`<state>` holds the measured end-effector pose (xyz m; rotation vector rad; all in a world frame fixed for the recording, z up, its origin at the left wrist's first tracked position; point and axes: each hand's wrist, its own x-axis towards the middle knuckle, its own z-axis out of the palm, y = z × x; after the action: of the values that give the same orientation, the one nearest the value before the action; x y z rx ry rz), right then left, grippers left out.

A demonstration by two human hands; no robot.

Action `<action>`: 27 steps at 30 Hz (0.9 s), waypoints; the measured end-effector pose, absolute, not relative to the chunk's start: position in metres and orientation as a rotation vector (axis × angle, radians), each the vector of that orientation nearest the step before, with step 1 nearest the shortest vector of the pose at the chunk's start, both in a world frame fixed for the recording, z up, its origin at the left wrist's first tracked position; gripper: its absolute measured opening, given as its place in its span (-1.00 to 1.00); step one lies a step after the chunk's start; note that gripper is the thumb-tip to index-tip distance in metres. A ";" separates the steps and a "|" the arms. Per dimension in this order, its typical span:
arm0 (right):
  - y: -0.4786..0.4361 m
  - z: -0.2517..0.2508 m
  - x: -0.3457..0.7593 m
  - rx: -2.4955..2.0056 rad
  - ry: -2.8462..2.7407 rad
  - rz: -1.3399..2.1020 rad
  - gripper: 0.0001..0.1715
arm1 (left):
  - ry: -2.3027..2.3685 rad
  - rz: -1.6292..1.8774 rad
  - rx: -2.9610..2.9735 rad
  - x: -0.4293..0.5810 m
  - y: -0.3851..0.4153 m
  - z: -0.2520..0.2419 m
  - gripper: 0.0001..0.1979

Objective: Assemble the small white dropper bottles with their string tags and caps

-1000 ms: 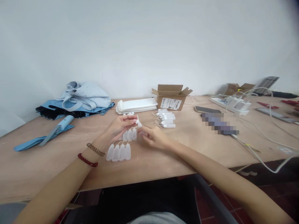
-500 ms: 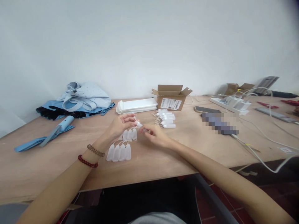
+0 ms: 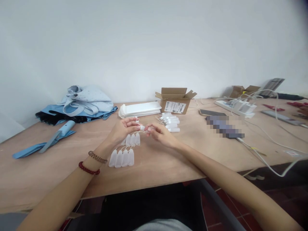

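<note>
My left hand [image 3: 126,128] pinches the white neck end of a small plastic bottle [image 3: 142,127]. At the bottle's other end, the fingers of my right hand [image 3: 158,133] are closed, hiding most of its translucent body. Below my left hand lie two rows of small translucent bottles with thin white string loops; the front row [image 3: 121,158] is in full view, while the rear row [image 3: 133,139] is partly behind the hand. Beyond my right hand, several more small bottles [image 3: 172,121] lie in a stack, their strings pointing left.
An open cardboard box [image 3: 174,104] stands behind the bottles, beside a white packet [image 3: 141,109]. A blue umbrella [image 3: 62,130] and pale cloth [image 3: 89,99] lie left. Rightward are phones [image 3: 213,112], a power strip [image 3: 237,108] and loose cables. Another person's hand [image 3: 302,110] shows at the far right.
My right hand has turned slightly, and its fingertips now sit closer to the bottle's end. The left hand keeps its pinch. The whole view has shifted slightly.
</note>
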<state>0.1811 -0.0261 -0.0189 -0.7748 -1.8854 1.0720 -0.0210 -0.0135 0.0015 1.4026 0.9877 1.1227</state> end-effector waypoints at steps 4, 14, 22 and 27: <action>-0.027 -0.018 0.181 -0.754 -1.851 1.183 -0.74 | 0.973 1.117 1.419 -0.021 -0.013 0.001 -0.45; -0.030 -0.013 0.179 -0.802 -1.690 1.311 -0.75 | 0.948 1.056 1.454 -0.021 -0.015 0.002 -0.58; -0.029 -0.014 0.179 -0.794 -1.695 1.340 -0.75 | 0.976 1.069 1.549 -0.022 -0.014 0.001 -0.65; -0.028 -0.015 0.179 -0.772 -1.669 1.383 -0.72 | 0.926 1.083 1.579 -0.022 -0.014 0.001 -0.67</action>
<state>0.1793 -0.0280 -0.0150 -0.7720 -1.6691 1.3827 -0.0218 -0.0138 0.0012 1.5791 0.9256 1.0831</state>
